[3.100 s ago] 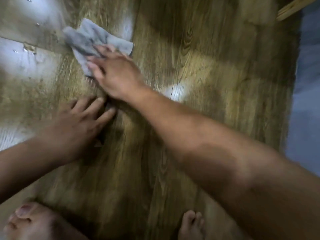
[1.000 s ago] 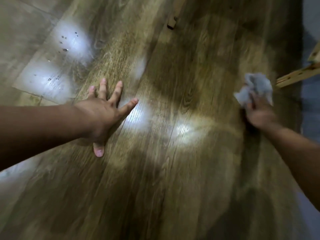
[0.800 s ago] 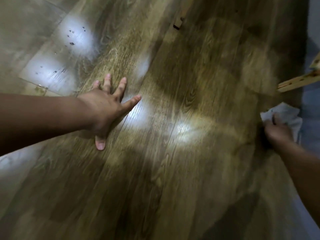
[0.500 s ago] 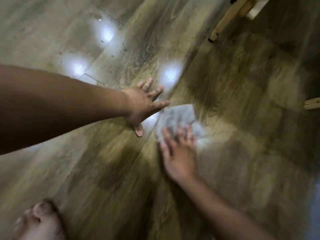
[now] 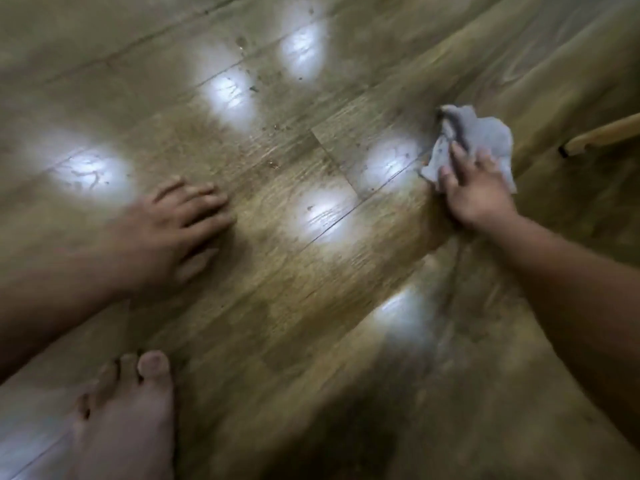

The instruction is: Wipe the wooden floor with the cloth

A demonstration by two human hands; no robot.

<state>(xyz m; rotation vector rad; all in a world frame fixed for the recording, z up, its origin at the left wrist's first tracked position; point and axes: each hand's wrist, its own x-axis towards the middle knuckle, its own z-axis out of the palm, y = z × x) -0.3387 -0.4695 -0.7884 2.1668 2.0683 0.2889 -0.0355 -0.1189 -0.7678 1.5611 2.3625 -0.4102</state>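
Under right hand (image 5: 476,192), crumpled grey cloth (image 5: 485,136)

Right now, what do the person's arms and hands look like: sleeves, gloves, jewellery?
The left hand and right hand are bare, without gloves. The left forearm and right forearm are uncovered; no sleeve is in view. I see no watch, ring or bracelet, though blur could hide a small one.

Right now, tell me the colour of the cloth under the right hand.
Pale bluish grey. The cloth shows best in the head view.
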